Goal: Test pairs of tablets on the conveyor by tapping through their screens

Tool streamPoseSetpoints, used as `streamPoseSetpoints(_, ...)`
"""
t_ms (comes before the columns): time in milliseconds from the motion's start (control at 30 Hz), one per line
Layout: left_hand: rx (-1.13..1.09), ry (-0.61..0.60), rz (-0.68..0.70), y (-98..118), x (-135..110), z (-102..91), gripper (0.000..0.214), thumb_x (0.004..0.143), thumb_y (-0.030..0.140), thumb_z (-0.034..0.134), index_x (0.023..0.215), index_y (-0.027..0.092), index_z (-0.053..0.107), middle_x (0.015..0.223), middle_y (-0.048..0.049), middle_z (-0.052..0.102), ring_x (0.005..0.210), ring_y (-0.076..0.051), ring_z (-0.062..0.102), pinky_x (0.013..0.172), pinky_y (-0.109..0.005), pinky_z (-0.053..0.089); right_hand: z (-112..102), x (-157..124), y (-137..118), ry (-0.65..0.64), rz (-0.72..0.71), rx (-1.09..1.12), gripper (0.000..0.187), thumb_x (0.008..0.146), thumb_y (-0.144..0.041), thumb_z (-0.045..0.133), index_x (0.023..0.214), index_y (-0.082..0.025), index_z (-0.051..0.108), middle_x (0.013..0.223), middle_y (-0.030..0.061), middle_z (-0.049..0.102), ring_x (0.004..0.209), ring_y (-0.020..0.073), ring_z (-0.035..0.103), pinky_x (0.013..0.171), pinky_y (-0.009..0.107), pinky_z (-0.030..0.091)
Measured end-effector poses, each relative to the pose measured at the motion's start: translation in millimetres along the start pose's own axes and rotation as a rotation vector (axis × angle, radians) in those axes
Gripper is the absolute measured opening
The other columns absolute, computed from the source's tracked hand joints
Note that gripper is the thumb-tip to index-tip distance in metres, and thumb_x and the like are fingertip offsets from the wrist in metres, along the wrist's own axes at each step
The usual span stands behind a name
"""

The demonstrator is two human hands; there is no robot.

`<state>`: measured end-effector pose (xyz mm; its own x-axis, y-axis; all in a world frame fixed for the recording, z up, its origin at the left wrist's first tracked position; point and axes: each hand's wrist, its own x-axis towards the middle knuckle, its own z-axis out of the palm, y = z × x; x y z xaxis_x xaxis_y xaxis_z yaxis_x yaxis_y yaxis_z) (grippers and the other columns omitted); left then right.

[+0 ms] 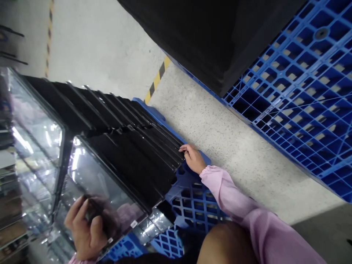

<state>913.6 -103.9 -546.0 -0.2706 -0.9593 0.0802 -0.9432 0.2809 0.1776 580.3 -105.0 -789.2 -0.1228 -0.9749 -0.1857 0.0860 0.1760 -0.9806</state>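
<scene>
A stack of black trays (132, 154) with ridged rims stands on a blue plastic pallet (192, 190). Its end toward me is a glossy, see-through panel (93, 168) that mirrors my hand and sleeve. My left hand (88, 231) is at that panel, thumb and fingers apart, its fingertips on or very near the surface. My right hand (194, 159) reaches to the far lower end of the stack, with fingers bent and close together on a tray's rim; its thumb is mostly hidden. Another shiny-faced stack (38, 139) sits right beside it on the left.
To the upper right, a large black-covered load (192, 36) rests on another blue pallet (297, 84). Grey speckled floor (209, 121) lies between the pallets, with yellow-and-black tape (158, 79) on it. Blurred shelving (11, 234) stands at the left edge. My knee (228, 242) is close below.
</scene>
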Motion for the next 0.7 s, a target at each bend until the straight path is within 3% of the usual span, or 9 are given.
streamPoseSetpoints(200,0.006,-0.009,0.035,-0.4,0.4,1.0,0.079,0.086,0.034,0.053,0.16,0.055,0.035,0.168,0.0212,0.035,0.155,-0.038,0.036,0.126,-0.078,0.03,-0.7,-1.8,-22.1,0.016,-0.061,0.007,0.027,0.1,-0.008,0.042,0.113,-0.024,0.059,0.11,0.0039,0.076,0.111,0.0191,0.066,0.103,0.039,0.05)
streamPoseSetpoints(333,0.01,0.001,0.015,-3.7,-2.1,2.2,0.074,0.09,0.037,0.052,0.161,0.053,0.037,0.169,0.0175,0.036,0.154,-0.039,0.037,0.125,-0.078,0.031,-0.5,-2.7,-32.7,-0.052,-0.087,0.042,0.03,0.098,-0.005,0.042,0.113,-0.024,0.059,0.109,0.0029,0.076,0.108,0.0183,0.066,0.101,0.038,0.051)
streamPoseSetpoints(533,0.026,0.002,0.141,-11.8,-3.9,2.0,0.066,0.099,0.032,0.052,0.164,0.031,0.04,0.168,-0.0129,0.04,0.152,-0.046,0.038,0.116,-0.084,0.032,-0.9,-10.2,-52.6,0.054,-0.117,0.115,0.028,0.101,-0.007,0.043,0.114,-0.025,0.061,0.106,0.0027,0.075,0.106,0.0179,0.067,0.099,0.037,0.052)
streamPoseSetpoints(700,0.026,-0.007,0.135,-7.7,-1.8,1.4,0.062,0.103,0.035,0.049,0.164,0.029,0.039,0.166,-0.018,0.04,0.152,-0.046,0.038,0.117,-0.081,0.032,-2.0,-13.9,-63.5,-0.061,-0.177,0.093,0.033,0.099,-0.003,0.041,0.115,-0.024,0.061,0.108,0.0027,0.074,0.106,0.0179,0.066,0.098,0.037,0.053)
